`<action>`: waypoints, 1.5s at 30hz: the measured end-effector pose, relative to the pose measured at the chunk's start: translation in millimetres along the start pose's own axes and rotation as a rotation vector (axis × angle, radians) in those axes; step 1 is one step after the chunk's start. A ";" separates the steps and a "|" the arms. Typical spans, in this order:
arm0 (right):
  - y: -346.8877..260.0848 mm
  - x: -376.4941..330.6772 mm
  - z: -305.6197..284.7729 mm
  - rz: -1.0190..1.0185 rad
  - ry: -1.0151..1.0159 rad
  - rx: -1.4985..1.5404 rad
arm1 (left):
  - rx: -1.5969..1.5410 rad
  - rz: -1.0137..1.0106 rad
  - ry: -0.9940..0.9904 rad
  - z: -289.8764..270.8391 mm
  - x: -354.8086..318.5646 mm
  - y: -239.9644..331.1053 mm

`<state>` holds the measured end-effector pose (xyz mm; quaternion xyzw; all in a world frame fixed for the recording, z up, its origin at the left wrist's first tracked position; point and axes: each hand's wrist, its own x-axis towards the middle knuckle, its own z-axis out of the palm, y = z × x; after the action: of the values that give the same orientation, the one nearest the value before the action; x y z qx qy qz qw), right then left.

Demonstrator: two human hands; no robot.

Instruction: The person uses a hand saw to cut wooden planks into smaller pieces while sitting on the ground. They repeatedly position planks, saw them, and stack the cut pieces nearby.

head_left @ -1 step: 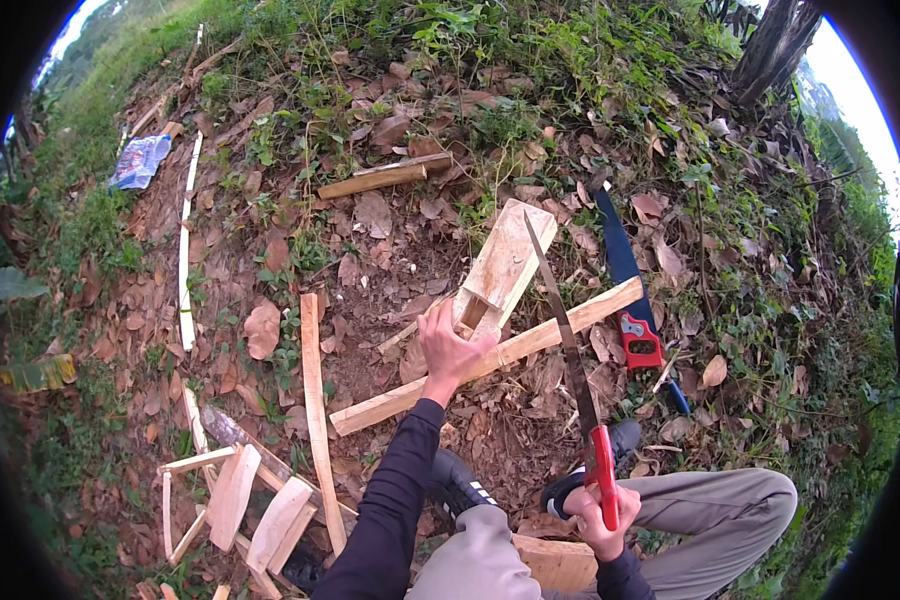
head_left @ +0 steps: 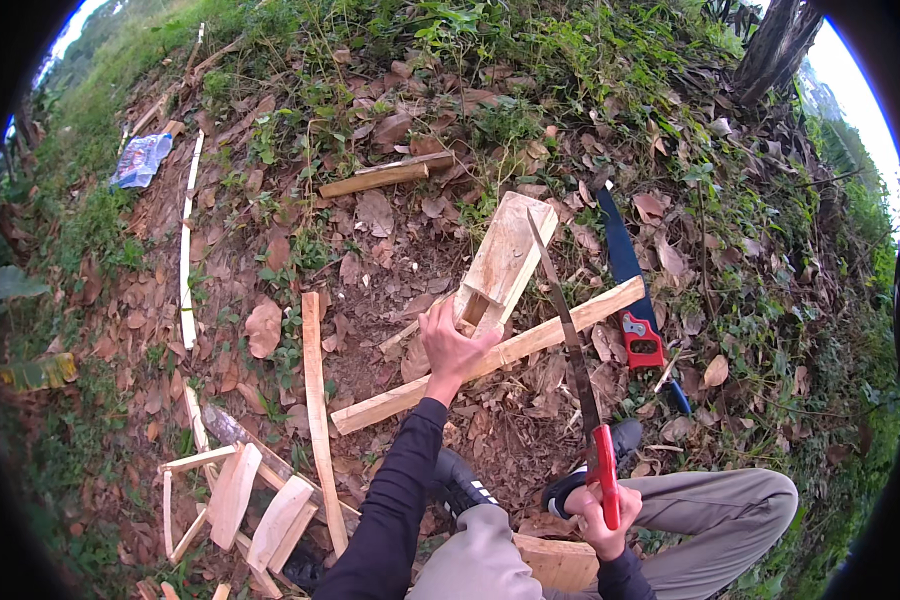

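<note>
My left hand (head_left: 454, 345) is closed around the near end of a narrow box-like wooden piece (head_left: 510, 245), beside a squarish opening in it. A long wooden strip (head_left: 400, 402) lies slantwise just on the near side of that piece. In my right hand (head_left: 610, 522) is the red handle of a handsaw (head_left: 574, 350). Its thin blade points away from me, the tip by the right edge of the wooden piece; whether it touches the wood I cannot tell. To the right, a second saw (head_left: 620, 240) with a dark blue blade and red handle lies on the leaves, partly under the strip's end.
Another strip (head_left: 313, 400) lies to the left. Several cut boards (head_left: 235, 497) are piled at the lower left. Two short pieces (head_left: 375, 180) lie farther off, and a plastic bag (head_left: 142, 160) at the far left. A board (head_left: 555, 563) is by my legs. Dry leaves and weeds cover the ground.
</note>
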<state>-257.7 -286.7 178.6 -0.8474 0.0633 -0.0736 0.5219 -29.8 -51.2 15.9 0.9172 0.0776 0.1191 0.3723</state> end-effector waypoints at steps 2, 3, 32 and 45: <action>-2.1 2.6 -0.6 -0.039 0.005 0.006 | -0.010 -0.049 0.121 1.2 4.8 20.7; -3.6 4.0 -1.0 -0.060 0.008 0.007 | -0.016 -0.073 0.183 3.1 9.0 27.8; -19.3 -16.0 -5.0 0.059 0.100 0.116 | -0.121 -0.701 -0.028 66.6 178.5 46.1; 12.9 -25.2 -11.0 0.048 0.075 0.088 | -0.134 -0.063 0.170 62.9 115.0 -13.5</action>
<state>-284.9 -297.4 170.5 -0.8187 0.0996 -0.0954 0.5575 97.2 -56.8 -18.8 0.8739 0.1297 0.1894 0.4285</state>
